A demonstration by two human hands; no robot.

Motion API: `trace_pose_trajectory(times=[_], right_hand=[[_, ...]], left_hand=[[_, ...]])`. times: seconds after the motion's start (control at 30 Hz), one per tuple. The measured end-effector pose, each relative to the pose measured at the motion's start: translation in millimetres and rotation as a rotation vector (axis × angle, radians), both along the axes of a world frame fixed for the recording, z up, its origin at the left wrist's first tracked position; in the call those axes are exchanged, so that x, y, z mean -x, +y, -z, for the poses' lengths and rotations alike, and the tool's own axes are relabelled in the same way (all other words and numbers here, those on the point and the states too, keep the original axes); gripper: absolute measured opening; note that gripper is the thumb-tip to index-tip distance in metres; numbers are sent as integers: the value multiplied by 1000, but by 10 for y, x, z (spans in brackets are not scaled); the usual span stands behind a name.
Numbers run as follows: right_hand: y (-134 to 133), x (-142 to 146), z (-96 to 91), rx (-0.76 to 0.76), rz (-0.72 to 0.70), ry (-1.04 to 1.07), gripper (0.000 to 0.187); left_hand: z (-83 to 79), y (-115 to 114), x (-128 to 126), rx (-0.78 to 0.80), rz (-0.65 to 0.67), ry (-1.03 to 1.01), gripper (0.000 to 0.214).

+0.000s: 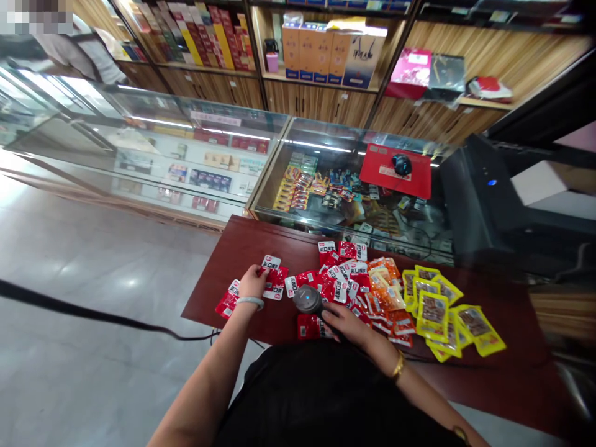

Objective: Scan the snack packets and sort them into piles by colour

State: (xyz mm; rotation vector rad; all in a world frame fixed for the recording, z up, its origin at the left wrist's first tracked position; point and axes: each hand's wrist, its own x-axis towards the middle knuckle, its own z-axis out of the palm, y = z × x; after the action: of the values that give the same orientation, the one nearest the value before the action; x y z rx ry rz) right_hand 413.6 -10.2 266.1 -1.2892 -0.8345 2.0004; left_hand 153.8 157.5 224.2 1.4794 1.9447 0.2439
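Note:
On a dark red table [242, 248] lies a spread of small snack packets: red ones [342, 276] in the middle, orange ones [386, 288] beside them, yellow ones [435, 307] at the right. My left hand [254, 282] rests at the left end, fingers closed on a red and white packet [272, 276], with another red packet [228, 301] just left of the wrist. My right hand [342, 320] lies flat on red packets near the front edge, fingers stretched out. A small round grey device [307, 299] sits between my hands.
Beyond the table stand glass display counters [195, 155] with boxed goods, a red mat [395, 171] with a black mouse on one. Wooden shelves with boxes line the back wall. A black computer case [484, 192] stands at the right. A black cable [93, 310] crosses the grey floor.

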Motion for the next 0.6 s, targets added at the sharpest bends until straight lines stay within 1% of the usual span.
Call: trace_pose_trajectory(times=[0.07, 0.13, 0.2, 0.27, 0.43, 0.47, 0.53, 0.6], right_hand=[[5, -7, -14, -2, 12, 10, 56], [15, -12, -37, -10, 20, 11, 55], [24, -18, -63, -13, 28, 2, 55], [28, -29, -84, -2, 49, 1, 56], [2, -61, -94, -3, 76, 27, 55], [-6, -61, -86, -2, 74, 26, 53], [-20, -53, -62, 3, 68, 17, 52], [-28, -39, -37, 0, 53, 8, 52]], left_hand=[[11, -5, -114, 9, -72, -239, 34], [29, -24, -266, 54, -115, -495, 45], [52, -53, -419, 82, -134, -659, 52], [79, -82, -542, 73, -135, -717, 53], [130, -137, -766, 57, -92, -728, 45], [125, -142, -808, 84, -58, -751, 45], [92, -137, -868, 158, 52, -811, 46], [34, -109, -849, 181, 154, -786, 46]])
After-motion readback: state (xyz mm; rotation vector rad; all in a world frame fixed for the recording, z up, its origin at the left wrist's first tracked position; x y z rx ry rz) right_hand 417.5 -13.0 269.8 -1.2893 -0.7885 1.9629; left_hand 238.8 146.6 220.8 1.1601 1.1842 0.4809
